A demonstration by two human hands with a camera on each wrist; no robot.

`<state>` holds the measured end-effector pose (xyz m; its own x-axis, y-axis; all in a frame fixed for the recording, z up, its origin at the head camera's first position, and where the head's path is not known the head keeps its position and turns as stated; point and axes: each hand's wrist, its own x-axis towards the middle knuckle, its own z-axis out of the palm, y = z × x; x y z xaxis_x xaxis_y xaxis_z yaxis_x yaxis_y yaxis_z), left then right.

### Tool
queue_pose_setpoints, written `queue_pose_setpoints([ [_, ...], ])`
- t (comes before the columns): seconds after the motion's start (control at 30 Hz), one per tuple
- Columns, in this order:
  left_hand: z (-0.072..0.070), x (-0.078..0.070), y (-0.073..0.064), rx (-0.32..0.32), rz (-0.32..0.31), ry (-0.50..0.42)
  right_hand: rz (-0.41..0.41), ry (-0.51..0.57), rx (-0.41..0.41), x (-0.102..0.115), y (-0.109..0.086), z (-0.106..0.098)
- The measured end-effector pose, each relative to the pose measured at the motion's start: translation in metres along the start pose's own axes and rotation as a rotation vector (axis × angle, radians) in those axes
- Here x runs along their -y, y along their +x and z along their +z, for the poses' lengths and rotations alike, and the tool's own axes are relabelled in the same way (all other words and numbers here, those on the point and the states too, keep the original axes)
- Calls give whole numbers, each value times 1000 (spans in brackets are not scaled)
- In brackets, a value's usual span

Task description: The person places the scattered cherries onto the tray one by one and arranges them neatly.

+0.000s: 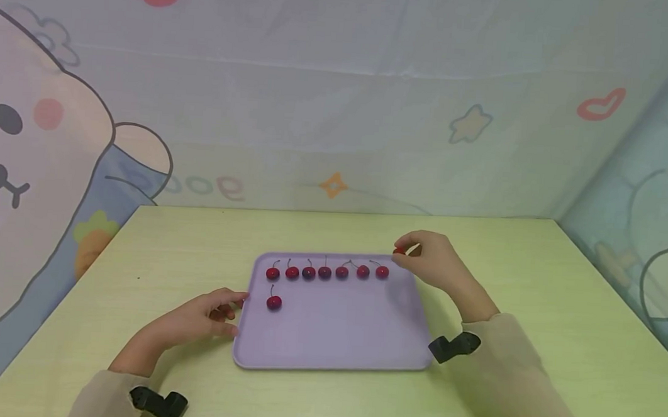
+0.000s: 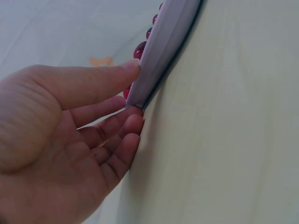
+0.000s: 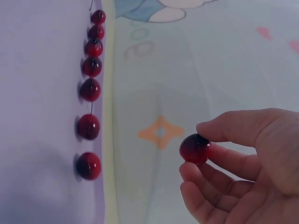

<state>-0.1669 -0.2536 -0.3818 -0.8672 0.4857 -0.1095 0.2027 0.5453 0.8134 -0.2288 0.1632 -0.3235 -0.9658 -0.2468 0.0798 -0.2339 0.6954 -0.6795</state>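
A purple tray (image 1: 338, 341) holds several red cherries with stems. Most of them, such as this cherry (image 1: 324, 272), form a row along its far side. One more cherry (image 1: 274, 302) sits below the row's left end. My right hand (image 1: 433, 258) pinches a dark red cherry (image 3: 195, 149) between thumb and fingers, raised near the tray's far right corner. At the tray's left side, my left hand (image 1: 206, 315) touches the edge, its thumb and fingertips spread along the rim. The left wrist view shows the thumb (image 2: 100, 81) straight against the tray's wall.
The tray lies on a pale yellow-green table (image 1: 196, 239). Behind it hangs a printed cloth backdrop (image 1: 339, 108) that also runs along both sides. A black wrist camera (image 1: 159, 404) is strapped at the left sleeve, another black camera (image 1: 454, 347) at the right.
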Motion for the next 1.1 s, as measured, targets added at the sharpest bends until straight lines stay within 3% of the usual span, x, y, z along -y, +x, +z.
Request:
queue_pose_setpoints([
  [0.53,-1,1,1,0,2,3,-145,60,111,43,10,34],
  [1.1,-4,3,1,-24,17,37,-255,12,190,67,11,76],
])
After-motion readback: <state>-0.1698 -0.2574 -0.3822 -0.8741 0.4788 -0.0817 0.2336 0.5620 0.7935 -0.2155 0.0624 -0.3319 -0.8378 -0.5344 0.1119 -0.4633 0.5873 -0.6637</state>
